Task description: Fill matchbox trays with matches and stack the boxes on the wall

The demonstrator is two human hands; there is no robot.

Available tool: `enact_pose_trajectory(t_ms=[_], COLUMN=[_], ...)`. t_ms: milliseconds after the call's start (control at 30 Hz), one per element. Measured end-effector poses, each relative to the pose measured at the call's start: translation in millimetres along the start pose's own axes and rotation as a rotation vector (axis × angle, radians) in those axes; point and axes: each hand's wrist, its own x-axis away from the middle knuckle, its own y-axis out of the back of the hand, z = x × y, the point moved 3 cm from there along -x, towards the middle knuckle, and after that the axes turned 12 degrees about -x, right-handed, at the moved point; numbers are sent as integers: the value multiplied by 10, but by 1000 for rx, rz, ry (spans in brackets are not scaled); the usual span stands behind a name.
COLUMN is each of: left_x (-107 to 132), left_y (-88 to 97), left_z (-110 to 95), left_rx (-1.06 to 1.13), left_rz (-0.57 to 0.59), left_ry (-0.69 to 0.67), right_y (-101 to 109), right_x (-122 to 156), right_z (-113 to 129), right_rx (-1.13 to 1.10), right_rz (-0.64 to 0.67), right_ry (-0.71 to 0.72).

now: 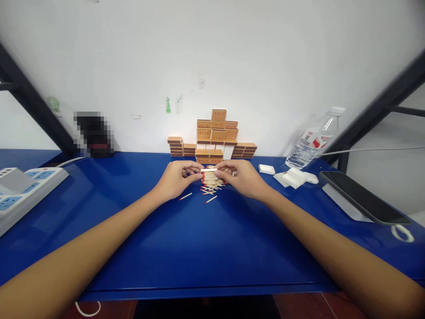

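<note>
**Two hands, one little white tray and a whole lot of matches**

So the left hand (172, 179) and right hand (244, 177) met around the middle of a blue desk (199, 248), pinching a small white tray (209, 170) between them, one at each end, thumbs on the near side. Loose matches (208, 191) with red heads were heaped right there between the hands, and I couldn't tell how many sat in the tray and how many lay under it. Two strays had ended up on the near side of the heap, one left, one right.

Just beyond, against the far wall (232, 53), stood a stepped stack of matchboxes (218, 134), tallest in the middle, with lower piles left and right.

Over on the right, a white box (266, 169) lay near a pile of white pieces (294, 177), with a clear bottle (312, 141) leaning behind them and a phone (363, 195) closer in. Far left: a power strip (43, 174) and some pixelated dark object (94, 135).
</note>
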Motion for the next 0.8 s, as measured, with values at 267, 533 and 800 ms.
enact_pose_trajectory(t_ms=[267,533,800], left_x=[22,45,60], left_y=[62,117,153], left_z=[-82,-139,-129], left_rx=[-60,-84,-102], left_rz=[-13,-26,-47], left_ry=[-22,-82,-144], right_y=[42,83,127], right_x=[12,41,79], right_z=[54,114,194], right_rx=[110,188,247], right_rz=[46,69,88], right_ry=[110,294,380])
